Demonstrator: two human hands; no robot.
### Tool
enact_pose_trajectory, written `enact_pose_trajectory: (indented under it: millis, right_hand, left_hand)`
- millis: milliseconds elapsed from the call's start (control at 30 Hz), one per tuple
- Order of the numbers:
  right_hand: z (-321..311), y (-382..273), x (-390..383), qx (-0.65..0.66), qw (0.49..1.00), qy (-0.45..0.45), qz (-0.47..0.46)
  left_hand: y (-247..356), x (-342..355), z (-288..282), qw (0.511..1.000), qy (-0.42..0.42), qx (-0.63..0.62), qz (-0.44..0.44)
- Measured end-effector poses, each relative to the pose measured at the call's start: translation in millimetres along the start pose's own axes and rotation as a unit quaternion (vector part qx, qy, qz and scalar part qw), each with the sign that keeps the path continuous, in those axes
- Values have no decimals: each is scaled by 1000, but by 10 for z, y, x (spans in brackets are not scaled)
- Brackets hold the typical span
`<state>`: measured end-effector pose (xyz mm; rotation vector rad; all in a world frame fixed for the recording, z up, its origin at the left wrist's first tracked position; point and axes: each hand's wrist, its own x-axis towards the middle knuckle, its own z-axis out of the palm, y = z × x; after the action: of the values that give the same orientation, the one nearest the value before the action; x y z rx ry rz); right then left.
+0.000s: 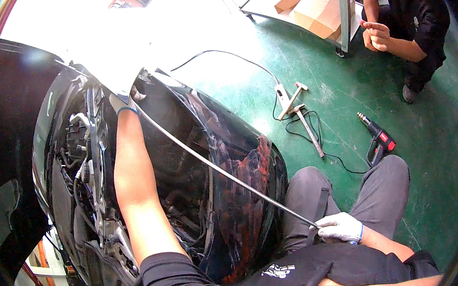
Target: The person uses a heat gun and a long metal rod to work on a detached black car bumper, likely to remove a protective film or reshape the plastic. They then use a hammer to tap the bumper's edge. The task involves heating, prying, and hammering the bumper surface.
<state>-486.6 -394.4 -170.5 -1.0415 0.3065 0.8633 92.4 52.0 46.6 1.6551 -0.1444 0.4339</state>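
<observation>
My right hand (339, 228), in a white glove, is closed round the near end of a long thin metal rod (209, 163). The rod slants up and left across the open front of a dark car (246, 197), whose outer skin looks scraped and reddish. My left arm stretches forward over the car's exposed inner parts. At its end my gloved left hand (122, 103) is by the rod's far end, against a glaring pale panel (132, 81). Most of its fingers are hidden there, and I cannot see what they grip.
On the green floor (342, 103) lie a heat gun (378, 139), a white power strip (282, 96) with its black cord, and two hammers (310, 130). A cart (345, 13) carries an open cardboard box (318, 12). Another person (415, 28) crouches at right, hands together.
</observation>
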Motion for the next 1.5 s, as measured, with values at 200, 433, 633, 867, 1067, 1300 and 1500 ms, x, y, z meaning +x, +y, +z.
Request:
enact_pose_trajectory:
  millis: [200, 433, 633, 867, 1067, 1300, 1500]
  right_hand:
    - [-69, -187, -113, 50, 997, -27, 46]
    - [-256, -229, -111, -42, 991, -125, -25]
    - [-191, -215, -278, -26, 992, -124, -28]
    - [-215, -140, -291, -8, 990, -141, -32]
    - [-189, -223, -160, -38, 994, -100, 6]
    - [-184, -201, -135, -3, 996, -89, -4]
    - [-31, -280, -208, -37, 999, -22, 0]
  left_hand:
    - [-114, 137, 157, 1000, -17, 17, 17]
    - [-364, 481, -519, 992, -31, 117, 27]
    - [-521, 562, -387, 995, -32, 97, 25]
    - [-550, 562, -286, 1000, -12, 22, 1]
    - [-328, 656, -390, 992, 48, -98, -59]
    - [49, -78, 280, 999, -16, 12, 30]
    - [356, -324, 343, 999, 26, -22, 3]
